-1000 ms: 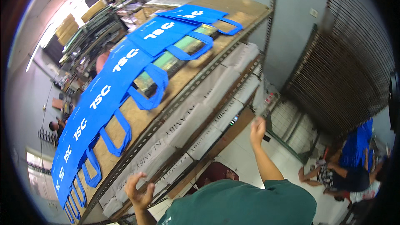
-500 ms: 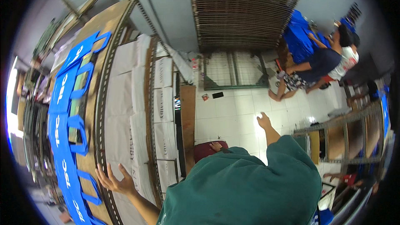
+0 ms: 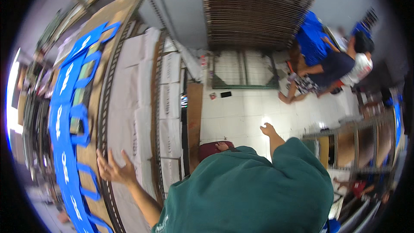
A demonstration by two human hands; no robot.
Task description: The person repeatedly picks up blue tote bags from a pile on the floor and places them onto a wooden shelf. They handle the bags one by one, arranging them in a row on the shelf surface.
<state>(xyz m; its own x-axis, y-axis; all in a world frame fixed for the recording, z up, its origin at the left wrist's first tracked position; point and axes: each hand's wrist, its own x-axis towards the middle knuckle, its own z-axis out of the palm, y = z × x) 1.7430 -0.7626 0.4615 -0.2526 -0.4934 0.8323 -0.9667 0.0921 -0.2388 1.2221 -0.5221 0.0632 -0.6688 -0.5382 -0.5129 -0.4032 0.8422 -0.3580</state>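
My left hand (image 3: 114, 170) is open, its fingers spread at the slotted metal edge (image 3: 102, 142) of a long wooden table. No object shows in it. Beside it on the tabletop lies a row of blue bags (image 3: 64, 123) with white print, their loop handles towards me. My right hand (image 3: 268, 129) reaches out over the tiled floor, away from the table. Its fingers are apart, slightly bent, and nothing is visible in them.
Stacks of pale printed bags (image 3: 170, 99) fill shelves under the table. A bare foot (image 3: 222, 146) rests on a maroon surface (image 3: 209, 150). Ahead stands a tall wire rack (image 3: 258, 8). At right, people (image 3: 332, 67) work beside blue material (image 3: 309, 39); a low metal rack (image 3: 358, 144) stands nearer.
The view has shifted slightly, so the bags and table sit higher in the picture. My right hand has drawn in a little, its fingers more bent; my left hand remains by the table edge.
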